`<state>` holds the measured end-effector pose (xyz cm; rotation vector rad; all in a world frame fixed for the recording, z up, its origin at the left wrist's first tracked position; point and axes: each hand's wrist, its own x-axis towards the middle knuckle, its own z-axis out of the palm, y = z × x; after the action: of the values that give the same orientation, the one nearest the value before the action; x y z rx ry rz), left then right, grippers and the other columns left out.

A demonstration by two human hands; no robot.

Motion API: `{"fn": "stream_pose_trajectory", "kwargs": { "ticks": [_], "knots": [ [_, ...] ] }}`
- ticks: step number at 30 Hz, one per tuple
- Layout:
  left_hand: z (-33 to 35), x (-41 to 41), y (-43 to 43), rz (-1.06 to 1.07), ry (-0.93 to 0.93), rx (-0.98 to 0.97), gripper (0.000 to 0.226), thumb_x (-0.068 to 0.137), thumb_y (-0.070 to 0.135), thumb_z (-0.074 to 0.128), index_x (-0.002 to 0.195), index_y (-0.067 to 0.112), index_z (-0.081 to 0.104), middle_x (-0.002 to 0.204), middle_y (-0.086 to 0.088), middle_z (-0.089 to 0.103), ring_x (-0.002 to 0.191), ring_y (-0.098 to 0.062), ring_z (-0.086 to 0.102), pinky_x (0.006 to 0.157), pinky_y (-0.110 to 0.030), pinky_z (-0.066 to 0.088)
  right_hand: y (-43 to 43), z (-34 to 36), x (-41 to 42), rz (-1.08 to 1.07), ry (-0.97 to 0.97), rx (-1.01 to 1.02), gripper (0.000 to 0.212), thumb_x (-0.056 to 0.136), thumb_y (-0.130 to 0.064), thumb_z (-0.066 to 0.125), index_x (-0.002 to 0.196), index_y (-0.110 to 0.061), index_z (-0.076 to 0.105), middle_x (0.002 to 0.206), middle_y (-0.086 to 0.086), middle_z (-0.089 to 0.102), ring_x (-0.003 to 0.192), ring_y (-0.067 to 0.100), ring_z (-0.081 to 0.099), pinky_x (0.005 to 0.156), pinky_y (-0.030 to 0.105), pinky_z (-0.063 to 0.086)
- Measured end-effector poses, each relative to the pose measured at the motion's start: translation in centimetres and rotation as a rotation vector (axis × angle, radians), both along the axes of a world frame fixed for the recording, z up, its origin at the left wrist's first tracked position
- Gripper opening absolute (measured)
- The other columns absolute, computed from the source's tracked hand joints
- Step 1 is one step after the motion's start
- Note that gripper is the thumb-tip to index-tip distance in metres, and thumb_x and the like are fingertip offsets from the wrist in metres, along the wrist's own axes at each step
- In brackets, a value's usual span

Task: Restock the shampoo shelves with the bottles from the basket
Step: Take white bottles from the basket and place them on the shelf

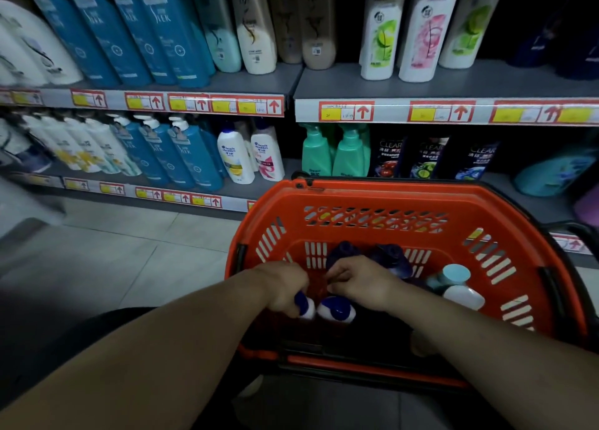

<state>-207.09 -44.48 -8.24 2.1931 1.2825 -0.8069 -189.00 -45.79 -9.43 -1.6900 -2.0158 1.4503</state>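
Note:
An orange basket [382, 199] stands in front of the shampoo shelves. Both my hands reach into it. My left hand [282, 287] is closed around the top of a white bottle with a blue cap [306, 306]. Beside it lies a second white bottle with a blue cap [337, 309], and my right hand [359, 280] rests curled just above it, fingers bent; whether it grips anything I cannot tell. Two dark blue bottles [343, 251] stand behind my hands. A light blue cap [455, 274] and a white cap [463, 296] show at the basket's right.
The upper shelf [453, 86] holds blue, beige and white bottles, with a gap at its far right. The lower shelf [246, 186] carries white, blue, green and dark bottles. Red and yellow price tags [346, 111] line the shelf edges. Tiled floor [129, 254] lies to the left.

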Motion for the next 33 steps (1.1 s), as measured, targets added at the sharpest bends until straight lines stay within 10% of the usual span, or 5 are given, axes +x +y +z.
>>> {"fn": "stream_pose_trajectory", "kwargs": {
  "ticks": [15, 26, 33],
  "knots": [
    [18.7, -4.4, 2.8, 0.571, -0.414, 0.536, 0.028, 0.071, 0.039, 0.072, 0.064, 0.012, 0.066, 0.062, -0.004, 0.071, 0.056, -0.011, 0.063, 0.053, -0.023, 0.048, -0.9, 7.5, -2.4, -0.06, 0.129, 0.396, 0.071, 0.079, -0.033, 0.08, 0.141, -0.02, 0.046, 0.14, -0.001, 0.051, 0.131, 0.016, 0.046, 0.103, 0.025, 0.037],
    [25.6, -3.0, 2.2, 0.425, -0.692, 0.541, 0.008, 0.075, 0.026, 0.071, 0.083, 0.03, 0.072, 0.074, 0.008, 0.071, 0.07, -0.005, 0.064, 0.07, -0.025, 0.054, 2.3, 15.1, -3.3, -0.076, 0.296, 0.414, 0.073, 0.062, -0.034, 0.09, 0.126, -0.027, 0.054, 0.114, -0.009, 0.069, 0.1, 0.009, 0.068, 0.091, 0.039, 0.057],
    [26.3, -4.7, 2.2, 0.445, -0.788, 0.428, 0.055, 0.072, 0.038, 0.082, 0.121, 0.027, 0.06, 0.1, -0.002, 0.072, 0.092, -0.018, 0.07, 0.087, -0.036, 0.057, 2.7, 16.1, -2.8, -0.179, 0.301, 0.469, 0.075, 0.054, -0.029, 0.095, 0.119, -0.028, 0.059, 0.108, -0.01, 0.07, 0.097, 0.009, 0.068, 0.09, 0.039, 0.057]
  ]
}}
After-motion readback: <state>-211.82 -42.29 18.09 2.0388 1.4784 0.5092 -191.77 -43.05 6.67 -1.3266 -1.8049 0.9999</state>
